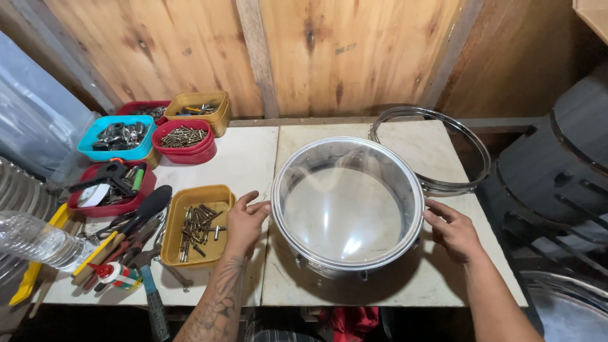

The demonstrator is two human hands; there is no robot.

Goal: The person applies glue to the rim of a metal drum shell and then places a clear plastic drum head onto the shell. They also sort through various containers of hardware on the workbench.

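A round drum shell (347, 201) with a clear skin and shiny metal rim stands on the pale table (240, 158). My left hand (246, 219) rests against its left rim, fingers spread and touching the edge. On the opposite side my right hand (453, 232) touches the right rim, fingers loosely apart. Neither hand wraps around anything. A metal hoop (443, 152) lies behind the drum at the back right, partly hidden by it.
A yellow tray of bolts (196, 225) sits beside my left hand. Red, blue and yellow trays of hardware (158, 133) fill the back left. Hand tools (126, 240), a glue bottle (117, 275) and a plastic bottle (35, 240) lie at left. Dark drums (557, 171) stand right.
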